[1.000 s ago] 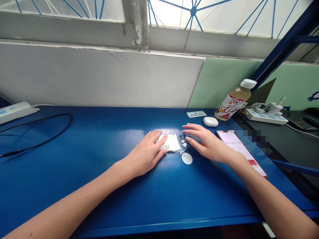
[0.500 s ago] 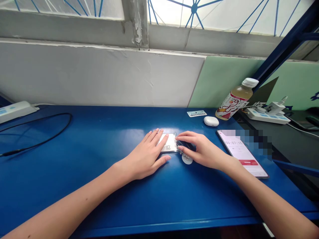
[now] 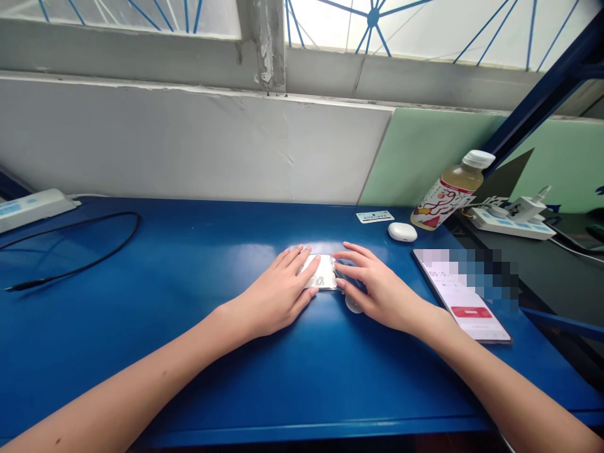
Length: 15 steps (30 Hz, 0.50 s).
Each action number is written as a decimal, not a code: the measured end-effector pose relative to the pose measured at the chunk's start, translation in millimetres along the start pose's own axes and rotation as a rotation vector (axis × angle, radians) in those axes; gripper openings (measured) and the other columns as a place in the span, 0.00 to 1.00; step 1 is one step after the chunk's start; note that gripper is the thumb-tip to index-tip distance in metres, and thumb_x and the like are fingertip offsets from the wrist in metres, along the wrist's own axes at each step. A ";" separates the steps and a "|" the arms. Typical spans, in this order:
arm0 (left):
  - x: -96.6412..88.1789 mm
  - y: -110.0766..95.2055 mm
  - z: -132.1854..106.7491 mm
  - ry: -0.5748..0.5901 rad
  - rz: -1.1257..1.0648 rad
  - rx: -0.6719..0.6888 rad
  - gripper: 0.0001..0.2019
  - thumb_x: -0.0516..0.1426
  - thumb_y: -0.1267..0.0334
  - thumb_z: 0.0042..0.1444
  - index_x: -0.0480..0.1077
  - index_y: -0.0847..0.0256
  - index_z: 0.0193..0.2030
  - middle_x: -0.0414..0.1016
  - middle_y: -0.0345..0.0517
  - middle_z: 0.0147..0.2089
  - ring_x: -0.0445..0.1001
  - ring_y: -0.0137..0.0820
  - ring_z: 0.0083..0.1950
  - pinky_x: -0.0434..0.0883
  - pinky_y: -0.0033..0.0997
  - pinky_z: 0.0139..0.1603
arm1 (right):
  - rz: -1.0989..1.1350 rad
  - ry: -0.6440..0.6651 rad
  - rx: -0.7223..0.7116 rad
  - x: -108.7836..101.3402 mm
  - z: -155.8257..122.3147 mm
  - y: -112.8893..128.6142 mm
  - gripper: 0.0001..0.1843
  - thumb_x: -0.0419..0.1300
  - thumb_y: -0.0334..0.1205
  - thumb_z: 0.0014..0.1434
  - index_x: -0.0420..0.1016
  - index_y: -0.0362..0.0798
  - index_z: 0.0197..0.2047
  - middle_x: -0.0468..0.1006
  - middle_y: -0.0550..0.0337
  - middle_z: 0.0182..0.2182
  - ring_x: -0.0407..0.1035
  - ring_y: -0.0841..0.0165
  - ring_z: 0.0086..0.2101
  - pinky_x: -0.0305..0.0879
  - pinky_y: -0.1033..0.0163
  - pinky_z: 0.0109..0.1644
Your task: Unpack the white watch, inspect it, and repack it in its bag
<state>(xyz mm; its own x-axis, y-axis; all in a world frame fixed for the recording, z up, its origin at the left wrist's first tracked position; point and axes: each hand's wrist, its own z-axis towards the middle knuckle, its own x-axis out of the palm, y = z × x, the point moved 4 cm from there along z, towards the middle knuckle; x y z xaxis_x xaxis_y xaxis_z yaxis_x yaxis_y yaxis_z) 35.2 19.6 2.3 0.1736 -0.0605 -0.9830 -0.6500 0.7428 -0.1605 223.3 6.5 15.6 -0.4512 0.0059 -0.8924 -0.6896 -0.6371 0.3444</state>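
Note:
A small flat white card-like piece (image 3: 323,274), with a grey print and what looks like a clear sleeve, lies on the blue table (image 3: 212,390). My left hand (image 3: 278,292) rests flat over its left part, fingers stretched out and thumb along the near edge. At the right edge, my right hand (image 3: 382,286) has its fingers apart and slightly bent, fingertips touching or very close to the sleeve. A round pale disc (image 3: 353,304) sits by the near right corner, partly hidden under my right hand.
To the right lie a phone (image 3: 467,308), a white earbud case (image 3: 402,232) and a printed card (image 3: 375,217). A drink bottle (image 3: 446,195) stands behind them, near a power strip (image 3: 512,223). A black cable (image 3: 113,253) and another power strip (image 3: 38,206) are at left.
My right hand's fingers have spread and lifted apart at the card's right edge. The dark area seen under that hand no longer shows. My left thumb has drawn closer to the card.

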 end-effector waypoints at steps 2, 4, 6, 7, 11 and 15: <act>0.4 -0.1 0.1 0.002 0.001 0.000 0.27 0.44 0.57 0.71 0.52 0.68 0.72 0.53 0.65 0.73 0.48 0.52 0.74 0.53 0.54 0.70 | -0.010 0.000 -0.009 2.2 -1.0 2.4 0.15 0.51 0.36 0.68 0.75 0.44 0.52 0.72 0.46 0.59 0.55 0.49 0.66 0.63 0.41 0.64; 0.4 -0.2 0.3 -0.009 -0.009 -0.003 0.27 0.44 0.57 0.71 0.52 0.68 0.72 0.53 0.65 0.73 0.49 0.52 0.74 0.53 0.55 0.70 | -0.035 -0.002 -0.027 4.2 -2.1 7.5 0.16 0.51 0.35 0.67 0.74 0.43 0.53 0.71 0.43 0.60 0.53 0.49 0.67 0.63 0.40 0.64; 0.2 -0.2 0.5 -0.025 -0.029 -0.003 0.26 0.45 0.58 0.71 0.54 0.68 0.71 0.55 0.65 0.72 0.51 0.53 0.73 0.54 0.55 0.70 | -0.069 0.003 -0.056 6.3 -2.9 14.6 0.17 0.51 0.33 0.66 0.72 0.40 0.56 0.70 0.40 0.60 0.52 0.48 0.67 0.62 0.39 0.66; 0.0 -0.1 0.5 -0.034 -0.042 -0.003 0.26 0.45 0.58 0.71 0.54 0.68 0.71 0.56 0.65 0.71 0.52 0.53 0.73 0.54 0.56 0.69 | -0.084 0.006 -0.067 7.2 -3.1 18.0 0.18 0.51 0.32 0.66 0.71 0.39 0.57 0.70 0.39 0.60 0.51 0.48 0.68 0.61 0.40 0.66; -1.7 1.3 0.4 -0.083 -0.099 0.002 0.25 0.47 0.57 0.70 0.58 0.66 0.69 0.60 0.64 0.69 0.56 0.52 0.71 0.57 0.57 0.68 | -0.076 -0.013 -0.051 7.2 -2.2 19.8 0.19 0.51 0.33 0.66 0.72 0.39 0.57 0.69 0.39 0.61 0.52 0.49 0.68 0.60 0.41 0.67; -4.9 5.2 0.6 -0.095 -0.174 -0.015 0.23 0.48 0.57 0.70 0.59 0.61 0.69 0.62 0.60 0.68 0.58 0.48 0.70 0.60 0.55 0.67 | -0.033 -0.092 0.031 0.0 -0.3 0.3 0.16 0.50 0.36 0.68 0.77 0.45 0.51 0.71 0.43 0.60 0.59 0.51 0.64 0.63 0.41 0.64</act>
<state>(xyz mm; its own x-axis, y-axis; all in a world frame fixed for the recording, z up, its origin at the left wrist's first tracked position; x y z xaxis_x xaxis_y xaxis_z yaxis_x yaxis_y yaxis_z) 31.4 24.1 6.4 0.3531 -0.1232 -0.9275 -0.6151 0.7164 -0.3293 223.3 6.1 15.6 -0.4771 0.0976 -0.8734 -0.7210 -0.6117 0.3255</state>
